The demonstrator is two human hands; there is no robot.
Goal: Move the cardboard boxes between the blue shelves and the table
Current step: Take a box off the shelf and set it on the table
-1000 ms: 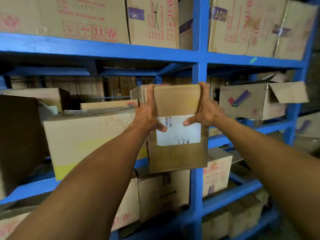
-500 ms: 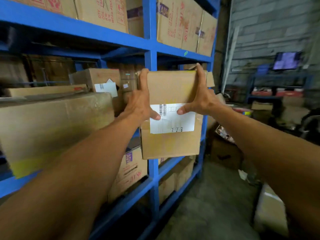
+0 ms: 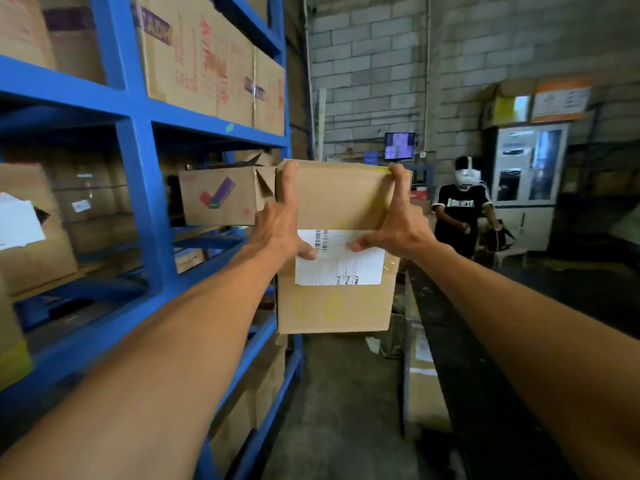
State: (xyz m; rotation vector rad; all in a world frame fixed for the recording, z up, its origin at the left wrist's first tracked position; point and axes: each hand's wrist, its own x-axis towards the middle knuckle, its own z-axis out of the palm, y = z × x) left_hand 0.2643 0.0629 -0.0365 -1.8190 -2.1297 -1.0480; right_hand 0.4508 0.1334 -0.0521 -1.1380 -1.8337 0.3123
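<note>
I hold the cardboard box [image 3: 337, 306] clear of the blue shelves [image 3: 138, 188], which stand left of my fingers. My left hand [image 3: 277, 230] and right hand [image 3: 398, 226] clamp its sides, thumbs on the white label [image 3: 341, 268].

Cardboard box [image 3: 336, 306] held aloft, left hand [image 3: 277, 230], right hand [image 3: 401, 226], blue shelves [image 3: 138, 161] beside
</note>
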